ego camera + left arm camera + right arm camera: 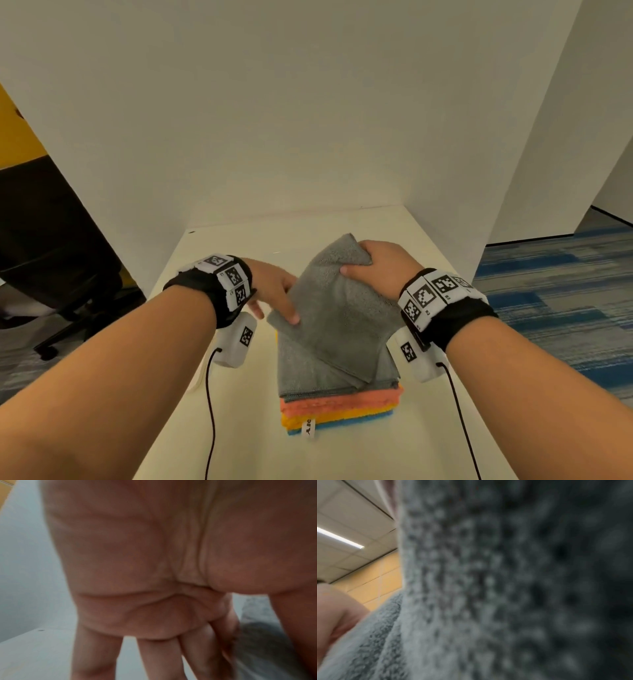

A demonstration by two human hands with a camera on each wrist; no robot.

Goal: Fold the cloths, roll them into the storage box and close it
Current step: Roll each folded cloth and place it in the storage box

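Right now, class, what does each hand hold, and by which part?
Both hold the top grey cloth: right hand grips its raised far corner, left hand pinches its left corner.

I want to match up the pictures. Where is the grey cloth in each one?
Head: grey cloth in the middle, lifted off the stack by both hands.
Left wrist: grey cloth at bottom right, beside the fingers.
Right wrist: grey cloth fills most of the picture, blurred.
Shared landmark: the cloth's fuzzy grey pile.

Grey cloth point(505, 588) blurs right wrist view; it hides left hand's point(274, 291) fingertips
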